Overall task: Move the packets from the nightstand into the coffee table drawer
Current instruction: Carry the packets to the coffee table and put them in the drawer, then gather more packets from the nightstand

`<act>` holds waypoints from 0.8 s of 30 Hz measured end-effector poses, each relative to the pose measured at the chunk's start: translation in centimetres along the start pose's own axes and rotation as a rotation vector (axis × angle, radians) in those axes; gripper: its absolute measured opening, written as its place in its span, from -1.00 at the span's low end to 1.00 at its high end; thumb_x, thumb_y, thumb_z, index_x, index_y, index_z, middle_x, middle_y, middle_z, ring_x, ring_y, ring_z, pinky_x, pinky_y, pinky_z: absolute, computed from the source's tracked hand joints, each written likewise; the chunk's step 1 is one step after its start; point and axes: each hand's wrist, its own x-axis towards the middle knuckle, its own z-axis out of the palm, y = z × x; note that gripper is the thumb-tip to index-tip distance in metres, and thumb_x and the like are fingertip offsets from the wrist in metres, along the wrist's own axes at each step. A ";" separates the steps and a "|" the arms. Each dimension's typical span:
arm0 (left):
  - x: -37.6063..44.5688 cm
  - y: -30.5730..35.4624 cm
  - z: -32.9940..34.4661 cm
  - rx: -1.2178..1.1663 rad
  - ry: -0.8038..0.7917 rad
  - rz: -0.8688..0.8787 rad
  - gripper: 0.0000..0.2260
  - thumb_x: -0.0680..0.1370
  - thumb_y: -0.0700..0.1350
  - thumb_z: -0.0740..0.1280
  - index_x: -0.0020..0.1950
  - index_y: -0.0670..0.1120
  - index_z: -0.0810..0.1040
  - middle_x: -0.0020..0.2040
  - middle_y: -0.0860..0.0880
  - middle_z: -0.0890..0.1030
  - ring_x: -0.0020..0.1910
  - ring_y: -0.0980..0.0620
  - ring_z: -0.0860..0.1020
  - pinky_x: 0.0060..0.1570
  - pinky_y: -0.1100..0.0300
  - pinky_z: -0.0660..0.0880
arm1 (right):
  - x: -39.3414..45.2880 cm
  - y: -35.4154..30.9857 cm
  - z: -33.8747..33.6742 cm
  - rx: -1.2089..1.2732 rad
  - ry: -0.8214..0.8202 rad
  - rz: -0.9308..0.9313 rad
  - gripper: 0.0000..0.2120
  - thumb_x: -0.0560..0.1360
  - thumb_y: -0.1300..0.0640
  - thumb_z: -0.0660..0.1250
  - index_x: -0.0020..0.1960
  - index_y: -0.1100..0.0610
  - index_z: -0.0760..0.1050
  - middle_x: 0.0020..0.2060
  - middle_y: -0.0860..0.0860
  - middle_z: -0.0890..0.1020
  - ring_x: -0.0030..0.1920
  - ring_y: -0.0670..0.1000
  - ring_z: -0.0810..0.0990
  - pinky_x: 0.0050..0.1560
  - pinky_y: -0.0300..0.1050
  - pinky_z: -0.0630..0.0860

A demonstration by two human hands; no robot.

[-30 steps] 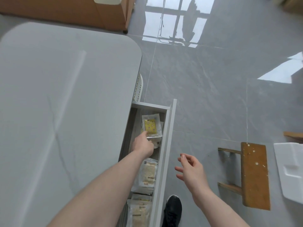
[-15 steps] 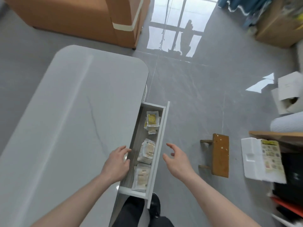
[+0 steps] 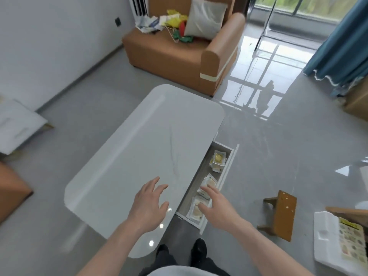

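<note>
White drawer holding perhaps 4 packets, left hand, right hand both empty, fingers spread

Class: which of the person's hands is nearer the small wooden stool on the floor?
Right. The right hand is over the open drawer, closer to the stool; the left hand is over the tabletop.

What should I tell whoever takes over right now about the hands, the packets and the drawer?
Left hand: open, fingers spread over the coffee table top, holding nothing.
Right hand: open, over the near end of the drawer, holding nothing.
Packets: three piles lie along the open drawer.
Done: those packets are in.
Left: the nightstand is not identifiable in view, so check it for more; the drawer is not yet closed.
</note>
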 end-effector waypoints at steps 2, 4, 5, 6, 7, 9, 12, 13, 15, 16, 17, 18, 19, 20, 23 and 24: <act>-2.7 -2.6 -1.1 0.002 0.040 -0.046 -0.48 0.66 0.10 0.20 0.62 0.15 0.20 0.68 0.10 -0.03 0.65 0.03 -0.03 0.61 0.08 -0.03 | -0.3 -2.6 1.4 -0.071 -0.027 -0.062 -0.36 0.61 -0.05 0.27 0.64 -0.11 0.16 0.65 -0.12 0.07 0.63 0.02 0.16 0.56 0.06 0.28; -5.4 -5.6 -2.2 -0.009 0.089 -0.099 -0.48 0.66 0.11 0.19 0.62 0.16 0.18 0.68 0.10 -0.06 0.66 0.02 -0.05 0.61 0.07 -0.04 | -0.2 -5.9 3.1 -0.160 -0.063 -0.118 -0.35 0.61 -0.06 0.28 0.65 -0.10 0.13 0.66 -0.08 0.05 0.64 0.07 0.14 0.59 0.05 0.22; -6.8 -7.2 -2.7 -0.018 0.113 -0.128 -0.48 0.66 0.12 0.19 0.62 0.17 0.17 0.68 0.11 -0.07 0.66 0.02 -0.06 0.62 0.06 -0.04 | -0.2 -7.7 4.1 -0.205 -0.079 -0.148 -0.35 0.62 -0.08 0.28 0.65 -0.10 0.13 0.67 -0.07 0.05 0.64 0.09 0.13 0.60 0.05 0.19; -8.2 -9.0 -3.1 -0.033 0.137 -0.161 -0.47 0.66 0.12 0.19 0.62 0.18 0.16 0.68 0.12 -0.08 0.66 0.02 -0.07 0.62 0.06 -0.05 | -0.2 -9.7 5.3 -0.241 -0.093 -0.179 -0.35 0.62 -0.09 0.28 0.65 -0.10 0.12 0.67 -0.06 0.04 0.64 0.09 0.12 0.60 0.04 0.17; -9.6 -10.9 -3.6 -0.049 0.161 -0.192 -0.47 0.66 0.11 0.20 0.62 0.19 0.16 0.68 0.13 -0.09 0.66 0.02 -0.08 0.62 0.06 -0.05 | -0.1 -11.8 6.5 -0.265 -0.110 -0.215 -0.34 0.62 -0.10 0.27 0.65 -0.10 0.12 0.67 -0.07 0.04 0.64 0.08 0.09 0.59 0.03 0.15; -12.6 -14.9 -4.8 -0.069 0.202 -0.241 -0.46 0.65 0.12 0.21 0.62 0.19 0.16 0.68 0.14 -0.09 0.65 0.02 -0.09 0.62 0.06 -0.04 | 0.1 -16.1 9.4 -0.295 -0.144 -0.284 -0.33 0.61 -0.12 0.28 0.65 -0.10 0.11 0.67 -0.08 0.03 0.65 0.05 0.04 0.60 0.01 0.14; -16.9 -21.9 -6.9 -0.052 0.243 -0.315 -0.45 0.65 0.13 0.21 0.63 0.18 0.16 0.68 0.12 -0.08 0.65 0.01 -0.05 0.60 0.07 -0.01 | 0.4 -22.9 14.4 -0.348 -0.166 -0.377 -0.32 0.61 -0.15 0.27 0.65 -0.12 0.10 0.67 -0.10 0.02 0.66 0.04 0.01 0.61 0.03 0.13; -18.2 -24.2 -7.9 -0.035 0.249 -0.330 -0.45 0.64 0.14 0.22 0.63 0.18 0.17 0.68 0.10 -0.06 0.65 0.00 -0.02 0.60 0.07 0.01 | 0.3 -25.2 16.0 -0.357 -0.168 -0.400 -0.32 0.61 -0.15 0.27 0.65 -0.12 0.10 0.67 -0.10 0.02 0.66 0.04 0.00 0.61 0.04 0.13; -20.5 -28.5 -10.0 -0.006 0.258 -0.352 -0.44 0.63 0.14 0.23 0.62 0.19 0.17 0.68 0.07 -0.03 0.64 -0.02 0.03 0.59 0.07 0.02 | 0.0 -29.5 19.2 -0.346 -0.166 -0.433 -0.32 0.61 -0.14 0.28 0.65 -0.12 0.11 0.67 -0.11 0.03 0.66 0.03 0.01 0.61 0.03 0.14; -21.5 -30.5 -11.1 0.003 0.271 -0.361 -0.44 0.63 0.13 0.24 0.62 0.19 0.18 0.68 0.06 -0.02 0.64 -0.03 0.04 0.58 0.07 0.01 | -0.1 -31.5 20.7 -0.335 -0.167 -0.450 -0.32 0.61 -0.14 0.28 0.65 -0.12 0.11 0.67 -0.12 0.03 0.66 0.02 0.02 0.61 0.02 0.14; -22.4 -32.3 -12.1 0.008 0.285 -0.371 -0.43 0.63 0.12 0.25 0.62 0.18 0.18 0.68 0.05 0.00 0.64 -0.04 0.05 0.58 0.07 0.01 | -0.2 -33.4 22.1 -0.328 -0.166 -0.465 -0.32 0.61 -0.14 0.28 0.65 -0.12 0.12 0.67 -0.12 0.03 0.65 0.01 0.03 0.61 0.01 0.15; -23.1 -34.1 -13.2 0.013 0.295 -0.384 -0.43 0.63 0.12 0.26 0.63 0.17 0.18 0.68 0.04 0.00 0.64 -0.05 0.05 0.58 0.07 0.01 | -0.2 -35.1 23.3 -0.326 -0.163 -0.478 -0.33 0.60 -0.13 0.29 0.65 -0.12 0.12 0.67 -0.12 0.04 0.65 0.01 0.04 0.60 0.00 0.15; -23.8 -35.9 -14.2 0.020 0.302 -0.398 -0.43 0.63 0.12 0.25 0.63 0.17 0.17 0.69 0.04 -0.01 0.64 -0.05 0.05 0.59 0.06 0.01 | -0.2 -36.8 24.5 -0.330 -0.161 -0.487 -0.32 0.60 -0.12 0.30 0.65 -0.11 0.13 0.67 -0.11 0.05 0.65 0.01 0.05 0.60 -0.01 0.16; -24.3 -37.4 -15.1 0.020 0.309 -0.408 -0.43 0.63 0.13 0.25 0.63 0.17 0.16 0.69 0.03 -0.02 0.64 -0.06 0.03 0.59 0.05 0.01 | -0.2 -38.3 25.5 -0.337 -0.161 -0.495 -0.33 0.60 -0.11 0.30 0.65 -0.10 0.14 0.67 -0.10 0.05 0.65 0.01 0.05 0.60 -0.03 0.15; -24.9 -41.4 -17.9 0.006 0.348 -0.401 -0.43 0.64 0.14 0.24 0.63 0.17 0.17 0.69 0.05 -0.04 0.65 -0.06 0.01 0.59 0.04 0.01 | 0.1 -42.5 27.6 -0.336 -0.156 -0.528 -0.33 0.60 -0.11 0.30 0.64 -0.10 0.15 0.66 -0.11 0.05 0.65 0.01 0.07 0.60 -0.06 0.14; -24.7 -42.5 -18.9 0.006 0.362 -0.391 -0.43 0.64 0.14 0.24 0.63 0.17 0.17 0.69 0.06 -0.04 0.65 -0.05 0.01 0.59 0.05 0.01 | 0.4 -43.8 27.9 -0.340 -0.152 -0.538 -0.33 0.60 -0.11 0.30 0.64 -0.11 0.15 0.66 -0.12 0.05 0.65 0.00 0.07 0.59 -0.06 0.14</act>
